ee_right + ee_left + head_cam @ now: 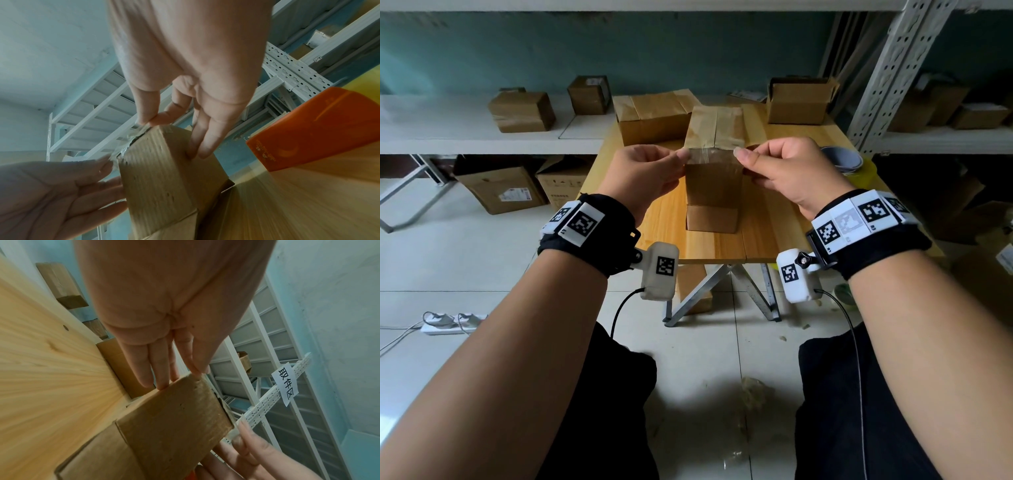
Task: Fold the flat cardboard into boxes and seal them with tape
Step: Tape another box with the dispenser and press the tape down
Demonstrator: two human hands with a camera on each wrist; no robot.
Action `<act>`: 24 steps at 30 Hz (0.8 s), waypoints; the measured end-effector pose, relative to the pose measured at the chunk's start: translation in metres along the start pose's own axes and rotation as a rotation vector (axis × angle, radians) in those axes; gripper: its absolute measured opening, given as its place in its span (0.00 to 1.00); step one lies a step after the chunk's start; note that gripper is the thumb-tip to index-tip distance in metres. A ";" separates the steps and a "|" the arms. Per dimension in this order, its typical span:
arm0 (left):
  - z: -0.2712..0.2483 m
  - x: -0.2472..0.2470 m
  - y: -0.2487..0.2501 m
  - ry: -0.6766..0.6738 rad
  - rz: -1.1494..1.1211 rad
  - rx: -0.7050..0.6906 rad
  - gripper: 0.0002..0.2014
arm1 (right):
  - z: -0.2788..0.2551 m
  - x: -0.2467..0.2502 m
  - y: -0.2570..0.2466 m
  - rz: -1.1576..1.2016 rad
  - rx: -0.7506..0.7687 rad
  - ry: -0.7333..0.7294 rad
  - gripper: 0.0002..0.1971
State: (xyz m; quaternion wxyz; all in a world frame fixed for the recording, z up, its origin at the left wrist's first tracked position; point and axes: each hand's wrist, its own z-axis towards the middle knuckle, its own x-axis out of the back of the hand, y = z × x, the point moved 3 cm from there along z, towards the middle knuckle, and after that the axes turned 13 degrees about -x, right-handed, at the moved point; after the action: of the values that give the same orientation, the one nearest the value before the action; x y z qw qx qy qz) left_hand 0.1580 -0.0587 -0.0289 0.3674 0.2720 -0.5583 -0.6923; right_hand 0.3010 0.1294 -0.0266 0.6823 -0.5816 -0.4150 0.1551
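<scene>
While box (714,178) stands tall on worktop (767,226), dead centre between hands, tape strip (710,158) hangs stretched crosswise just over its near top edge. Left hand (645,178): thumb and forefinger pinch left tape end, other fingers (158,369) straight along box side. Right hand (789,171): pinches right end, same height. Strip's long axis runs left-right, across the top seam; guess next move is straight down, both hands equally near.

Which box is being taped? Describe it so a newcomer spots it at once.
Start at the wooden table in the middle of the room. Of the boxes on it, take the tall one standing upright nearest the person. Unlike the others, it sits between the left hand and right hand, which stretch a clear tape strip across its near top edge.
</scene>
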 end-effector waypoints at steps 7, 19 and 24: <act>0.002 0.000 -0.005 -0.042 0.085 -0.011 0.14 | 0.001 -0.002 0.005 0.038 -0.025 -0.062 0.15; 0.006 0.000 -0.014 -0.046 0.121 -0.047 0.12 | 0.004 -0.006 0.011 0.073 -0.048 -0.088 0.12; 0.008 -0.001 -0.017 -0.037 0.175 -0.121 0.13 | 0.007 -0.007 0.012 0.093 -0.037 -0.101 0.10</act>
State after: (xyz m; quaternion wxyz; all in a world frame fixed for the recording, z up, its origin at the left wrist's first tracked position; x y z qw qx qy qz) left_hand 0.1491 -0.0515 -0.0438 0.4319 0.1869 -0.5436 -0.6950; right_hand 0.2945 0.1320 -0.0404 0.6418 -0.6041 -0.4241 0.2082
